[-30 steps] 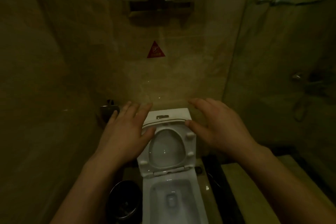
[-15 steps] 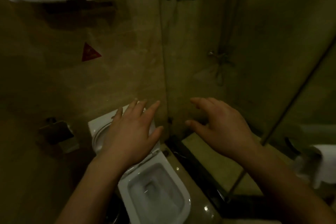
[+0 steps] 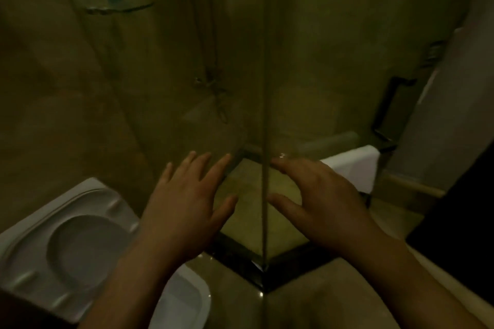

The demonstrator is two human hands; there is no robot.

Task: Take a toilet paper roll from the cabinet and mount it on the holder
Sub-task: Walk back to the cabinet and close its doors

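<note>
My left hand [image 3: 184, 203] is held out palm down, fingers spread, holding nothing, above the toilet's right side. My right hand [image 3: 320, 200] hovers beside it, fingers apart and empty, in front of the glass shower corner. No toilet paper roll, holder or cabinet shows in this dim view.
A white toilet [image 3: 66, 243] with its seat raised sits at lower left. A glass shower enclosure [image 3: 264, 88] with a dark threshold [image 3: 240, 262] stands straight ahead. A white towel [image 3: 352, 165] hangs on the glass door by a black handle [image 3: 385, 107]. A dark surface [image 3: 459, 222] is at right.
The view has swung to the right: the toilet has slid to the lower left and the shower corner is now centred. Both hands stay out in front, spread and empty.
</note>
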